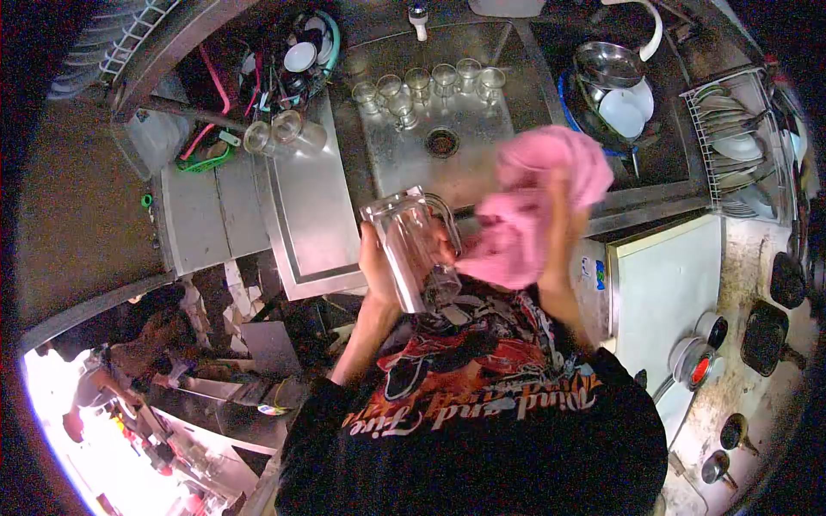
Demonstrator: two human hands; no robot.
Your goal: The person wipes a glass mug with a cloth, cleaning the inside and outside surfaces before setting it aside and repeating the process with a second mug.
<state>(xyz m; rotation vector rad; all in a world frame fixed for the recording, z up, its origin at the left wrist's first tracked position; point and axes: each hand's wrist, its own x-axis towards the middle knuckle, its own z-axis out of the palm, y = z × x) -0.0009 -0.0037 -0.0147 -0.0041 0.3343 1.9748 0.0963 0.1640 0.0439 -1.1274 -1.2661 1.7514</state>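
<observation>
My left hand (375, 262) is wrapped around a clear glass mug (404, 249) with a handle, tilted in front of my chest. A bunched pink cloth (516, 228) hangs from my right hand (561, 219), which is closed on it and a little blurred. The cloth's lower left corner reaches the mug's side, near the handle. Beyond both hands lies the steel sink (490, 176), where several glass cups (417, 83) stand grouped behind the drain (442, 143).
Two glass mugs (298, 129) rest on the left drainboard. Bowls and utensils (299, 58) crowd the back left; a metal strainer (607, 65) and white bowls (626, 110) sit in a basin at right. A plate rack (731, 142) and hanging pans (764, 337) line the right side.
</observation>
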